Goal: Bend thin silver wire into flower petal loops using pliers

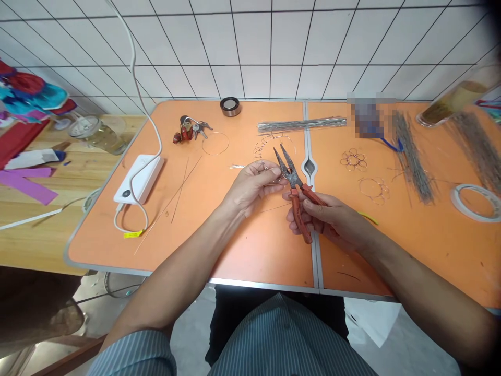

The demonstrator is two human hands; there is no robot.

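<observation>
Wire (267, 167) looked thin and springy, best pinched near its loop, where the left hand (250, 188) clamped its fingertips. Right hand (329, 219) clasped the pliers (292, 176) by the handles, jaws apart.

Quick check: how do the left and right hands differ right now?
The left hand pinches a small bent wire at its fingertips; the right hand wraps around the red-handled pliers. The left hand sits farther from the body than the right hand. Both are bare, close together over the orange table.

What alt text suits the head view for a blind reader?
The right hand holds red-handled pliers, jaws open, while the left hand pinches a wire piece beside them, over an orange table. Around lie wire bundles, keys and a power bank.
</observation>
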